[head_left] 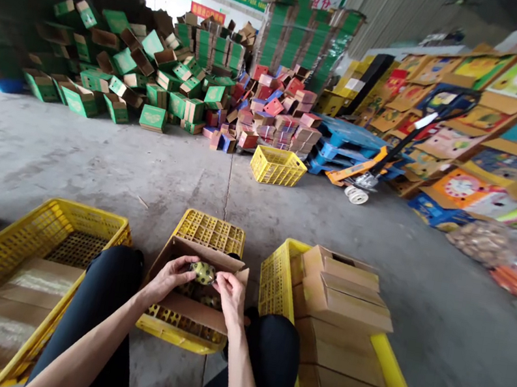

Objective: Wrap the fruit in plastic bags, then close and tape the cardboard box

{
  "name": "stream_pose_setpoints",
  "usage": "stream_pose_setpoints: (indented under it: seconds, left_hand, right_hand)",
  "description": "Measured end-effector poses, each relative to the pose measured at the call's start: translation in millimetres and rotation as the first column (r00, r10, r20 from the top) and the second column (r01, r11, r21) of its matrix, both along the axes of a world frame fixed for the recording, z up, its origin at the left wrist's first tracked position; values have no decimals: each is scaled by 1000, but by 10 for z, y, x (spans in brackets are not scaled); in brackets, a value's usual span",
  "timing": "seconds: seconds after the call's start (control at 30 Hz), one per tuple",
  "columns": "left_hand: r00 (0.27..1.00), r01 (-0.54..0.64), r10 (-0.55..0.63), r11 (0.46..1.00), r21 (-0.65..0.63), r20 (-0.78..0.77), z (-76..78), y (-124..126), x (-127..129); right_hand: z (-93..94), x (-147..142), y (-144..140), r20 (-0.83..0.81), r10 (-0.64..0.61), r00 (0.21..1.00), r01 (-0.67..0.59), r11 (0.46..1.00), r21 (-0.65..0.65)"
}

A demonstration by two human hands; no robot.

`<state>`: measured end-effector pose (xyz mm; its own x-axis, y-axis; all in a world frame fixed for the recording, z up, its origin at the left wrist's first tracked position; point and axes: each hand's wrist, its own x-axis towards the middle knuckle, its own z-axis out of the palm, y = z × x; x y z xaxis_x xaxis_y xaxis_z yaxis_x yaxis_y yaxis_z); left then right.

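Observation:
A small rounded yellow-green item with dark spots, seemingly in shiny clear wrap (203,272), is held just above an open cardboard box (199,311). My left hand (169,278) pinches its left end. The fingers of my right hand (231,291) close on its right end. Inside the box lie more yellowish, dark-spotted items (207,300), partly hidden by my hands and the held one. Under the box, between my knees, stands a yellow plastic crate (210,228) with a gridded top.
To my left, a yellow crate (100,218) holds taped cartons (16,305). A crate (273,282) on the right carries brown cartons (345,353). Farther off are another yellow crate (277,167), a pallet jack (367,165), blue pallets (347,139), piled green boxes (152,116) and stacked fruit cartons (467,189).

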<state>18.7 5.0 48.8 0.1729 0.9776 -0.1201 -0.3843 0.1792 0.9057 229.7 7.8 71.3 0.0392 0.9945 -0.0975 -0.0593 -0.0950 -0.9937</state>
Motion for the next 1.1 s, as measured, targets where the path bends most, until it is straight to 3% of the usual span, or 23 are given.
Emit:
stream_pose_setpoints:
  seconds: [0.4,0.77,1.0,1.1]
  left_hand:
    - [998,10,-11,1000,-12,-66,-106,13,-33]
    - [1000,-18,18,999,40,-4,-62,29,-35]
    - [988,117,-118,993,18,103,-47,-29,23]
    - [987,111,-101,991,-75,124,-47,-37,30]
  right_hand:
    - [-1,-64,-10,-17,-41,999,41,999,16]
    - [-113,-19,7,79,69,994,-73,997,38]
    - [-185,-15,28,144,-51,988,37,994,101]
    - [-149,-32,35,198,-60,978,32,989,144]
